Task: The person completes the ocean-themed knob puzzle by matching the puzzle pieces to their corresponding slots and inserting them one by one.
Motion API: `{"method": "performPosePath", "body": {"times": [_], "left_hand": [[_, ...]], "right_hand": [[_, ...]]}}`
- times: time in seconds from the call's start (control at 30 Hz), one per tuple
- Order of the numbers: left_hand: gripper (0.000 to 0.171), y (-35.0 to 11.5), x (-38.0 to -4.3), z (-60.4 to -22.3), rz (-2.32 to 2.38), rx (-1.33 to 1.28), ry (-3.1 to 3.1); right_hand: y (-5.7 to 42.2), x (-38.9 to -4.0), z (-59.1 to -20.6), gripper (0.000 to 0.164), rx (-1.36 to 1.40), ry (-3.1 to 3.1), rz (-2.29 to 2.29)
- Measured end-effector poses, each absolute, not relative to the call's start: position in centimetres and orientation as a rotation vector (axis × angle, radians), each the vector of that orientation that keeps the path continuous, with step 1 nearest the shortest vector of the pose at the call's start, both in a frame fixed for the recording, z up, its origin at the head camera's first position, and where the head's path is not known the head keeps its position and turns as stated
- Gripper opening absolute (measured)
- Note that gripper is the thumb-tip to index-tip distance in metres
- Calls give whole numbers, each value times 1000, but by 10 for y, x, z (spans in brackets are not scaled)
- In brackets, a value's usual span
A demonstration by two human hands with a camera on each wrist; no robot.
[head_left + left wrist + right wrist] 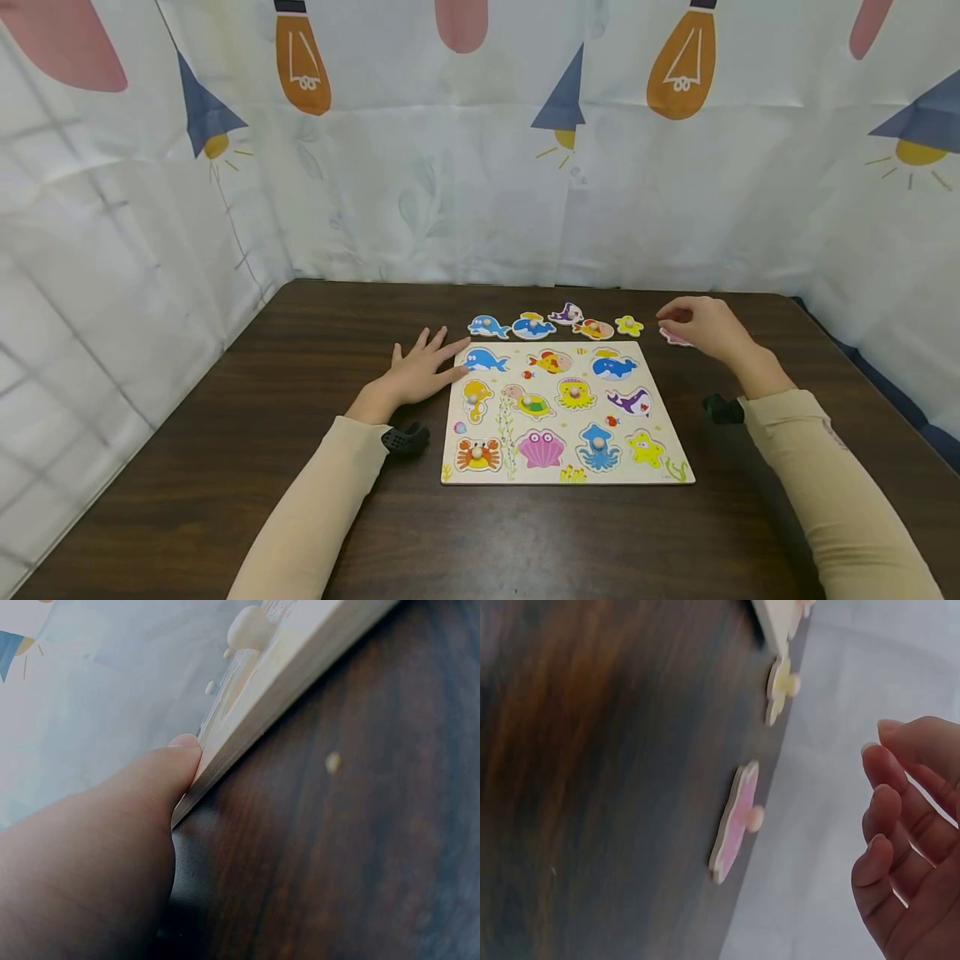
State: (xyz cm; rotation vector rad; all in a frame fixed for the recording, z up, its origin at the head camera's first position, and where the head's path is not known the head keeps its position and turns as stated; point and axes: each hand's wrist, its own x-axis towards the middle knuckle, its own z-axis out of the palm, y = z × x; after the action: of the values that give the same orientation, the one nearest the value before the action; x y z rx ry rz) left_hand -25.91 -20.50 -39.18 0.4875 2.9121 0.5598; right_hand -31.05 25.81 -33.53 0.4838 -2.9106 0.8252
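Head view: the right hand (708, 331), loosely bent and empty, is hovering over the pink shell (676, 337); the left hand (411, 375), farther from it, is resting spread-fingered at the board (517, 478). Left wrist view: the thumb (154, 776) is touching the board's edge. Right wrist view: the shell is lying below the fingertips (886, 801), apart, knob (755, 818) facing up.

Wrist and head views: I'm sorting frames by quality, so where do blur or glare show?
Head view: the puzzle board reads clearly, with a soft sheen on the table in front of it; left wrist view: table grain blurred, left hand washed pale toward the left edge; right wrist view: table grain smeared, pink piece slightly soft.
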Motion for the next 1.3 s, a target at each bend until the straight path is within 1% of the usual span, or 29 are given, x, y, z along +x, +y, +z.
{"method": "performPosePath", "body": {"times": [0.37, 0.7, 1.1, 1.3], "left_hand": [[67, -205, -257, -391, 568, 492, 2908], [68, -205, -258, -392, 564, 480, 2908], [68, -205, -260, -395, 550, 471, 2911], [68, -205, -260, -394, 546, 468, 2914]], "right_hand": [[274, -324, -343, 26, 400, -3002, 752], [279, -331, -345, 23, 340, -3037, 661], [284, -340, -355, 32, 252, -3147, 605], [284, -340, -355, 32, 244, -3137, 624]]}}
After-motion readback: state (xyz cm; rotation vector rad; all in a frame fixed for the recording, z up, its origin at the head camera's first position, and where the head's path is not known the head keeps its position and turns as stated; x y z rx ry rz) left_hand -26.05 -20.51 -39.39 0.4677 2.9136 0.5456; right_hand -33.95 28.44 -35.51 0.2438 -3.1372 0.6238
